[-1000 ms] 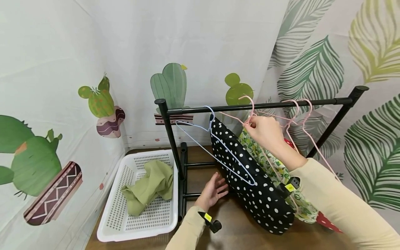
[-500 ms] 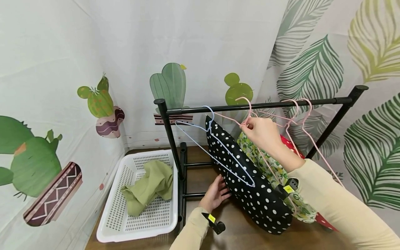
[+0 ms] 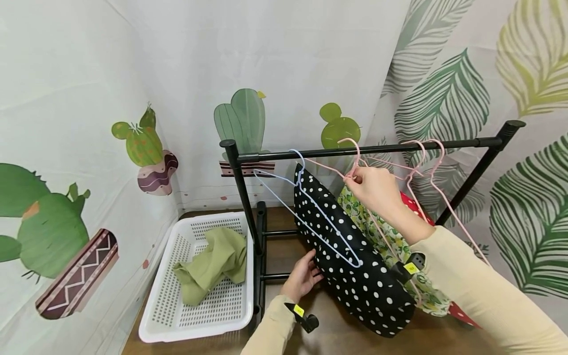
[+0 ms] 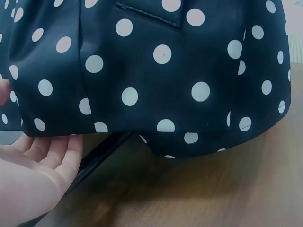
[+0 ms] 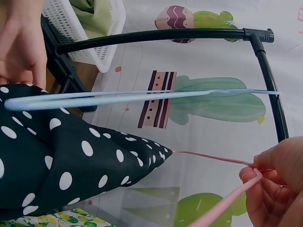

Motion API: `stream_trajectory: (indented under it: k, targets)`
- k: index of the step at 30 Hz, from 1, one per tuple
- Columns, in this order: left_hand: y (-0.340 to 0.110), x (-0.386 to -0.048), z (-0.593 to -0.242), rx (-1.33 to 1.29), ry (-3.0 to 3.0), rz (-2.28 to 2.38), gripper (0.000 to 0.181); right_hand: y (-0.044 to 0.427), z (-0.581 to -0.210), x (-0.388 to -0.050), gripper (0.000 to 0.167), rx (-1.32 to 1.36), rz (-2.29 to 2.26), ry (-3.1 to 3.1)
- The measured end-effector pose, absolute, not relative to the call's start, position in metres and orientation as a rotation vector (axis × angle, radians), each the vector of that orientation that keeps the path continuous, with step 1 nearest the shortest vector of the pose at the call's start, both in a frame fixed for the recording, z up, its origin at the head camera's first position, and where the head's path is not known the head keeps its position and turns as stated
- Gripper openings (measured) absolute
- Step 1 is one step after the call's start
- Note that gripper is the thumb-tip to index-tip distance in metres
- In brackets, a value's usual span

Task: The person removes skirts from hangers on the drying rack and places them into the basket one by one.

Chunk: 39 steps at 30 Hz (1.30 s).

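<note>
My right hand (image 3: 377, 190) pinches a pink hanger (image 5: 218, 208) at its neck, just under the hook; the hook stands at the rack's rail (image 3: 386, 149). A black garment with white dots (image 3: 355, 276) hangs slanting on this hanger, one corner drawn along its left arm. Low on the garment's left side is my left hand (image 3: 301, 278). In the left wrist view its fairly straight fingers (image 4: 61, 151) reach under the hem, tips hidden behind the cloth, with a bit of thumb at the left edge. A bare blue hanger (image 5: 94, 100) hangs in front of the garment.
Right of the dotted garment hang a lemon-print cloth (image 3: 355, 209) and a red dotted cloth (image 3: 412, 204). Two more pink hangers hook over the rail there. A white basket (image 3: 153, 296) with a green cloth (image 3: 213, 266) stands left of the rack on the brown table (image 3: 337, 335).
My left hand has moved slightly up and right, from beside the dotted garment to touching its edge. The garment's top has shifted a little left. My right hand keeps its pinch on the pink hanger.
</note>
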<state>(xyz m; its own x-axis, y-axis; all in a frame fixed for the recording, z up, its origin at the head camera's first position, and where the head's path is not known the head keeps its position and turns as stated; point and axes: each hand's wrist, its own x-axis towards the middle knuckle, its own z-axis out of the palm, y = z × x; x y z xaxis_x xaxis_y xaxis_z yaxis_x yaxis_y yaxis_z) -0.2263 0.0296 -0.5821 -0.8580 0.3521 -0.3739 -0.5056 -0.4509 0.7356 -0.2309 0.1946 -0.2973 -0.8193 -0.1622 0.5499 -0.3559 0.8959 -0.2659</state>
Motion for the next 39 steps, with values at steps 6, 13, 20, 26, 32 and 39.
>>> stream_trajectory:
  k: [6,13,20,26,32,39]
  targets:
    - [0.025,-0.228,-0.578,-0.219,1.262,2.325,0.034,0.196,-0.299,-0.232,0.022,0.367,0.481,-2.519]
    - [0.019,-0.228,-0.572,-0.228,1.276,2.339,0.035,0.197,-0.3,-0.232,0.025,0.363,0.463,-2.513]
    - [0.012,-0.231,-0.57,-0.207,1.295,2.341,0.044,0.198,-0.302,-0.233,0.03,0.369,0.447,-2.508]
    - [0.002,-0.231,-0.565,-0.188,1.319,2.326,0.056,0.2,-0.303,-0.235,0.03,0.368,0.456,-2.51]
    - [-0.012,-0.226,-0.558,-0.137,1.411,2.307,0.046,0.201,-0.306,-0.236,0.028,0.37,0.434,-2.499]
    - [-0.029,-0.223,-0.551,-0.039,1.502,2.261,0.038,0.201,-0.309,-0.237,0.028,0.369,0.449,-2.497]
